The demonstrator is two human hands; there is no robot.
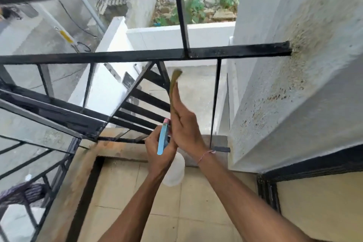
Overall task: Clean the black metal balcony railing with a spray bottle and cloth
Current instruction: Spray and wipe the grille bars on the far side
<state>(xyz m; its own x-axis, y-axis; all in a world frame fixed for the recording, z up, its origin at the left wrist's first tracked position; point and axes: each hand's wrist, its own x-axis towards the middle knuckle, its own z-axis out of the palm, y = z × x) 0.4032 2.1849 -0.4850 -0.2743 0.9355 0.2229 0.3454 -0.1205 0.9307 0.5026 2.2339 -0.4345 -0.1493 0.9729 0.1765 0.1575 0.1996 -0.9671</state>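
My left hand [157, 149] is curled around the neck of the spray bottle [173, 171], low in the centre of the frame. Its blue trigger head [163, 139] stands up out of my fist with a small pink tip at the top, and the white, translucent body hangs below my hand over the beige floor tiles [196, 202].

My right hand [184, 124] is just beside it, touching the left, fingers straight and pressed flat against the cloth [173, 84]. The cloth is olive-yellow, seen edge-on as a thin strip, its top end blurred, reaching up toward the railing's middle bar. A pink thread bracelet [205, 155] sits on my right wrist.

The black metal railing [137, 56] fills the upper and left parts of the frame: a thick top rail across the top edge, a flat horizontal bar through the middle running into the rough white wall [294, 84] on the right, thin uprights between them. Its paint looks glossy in places and scuffed near the wall end. Speckled brown stains mark the wall around that joint.
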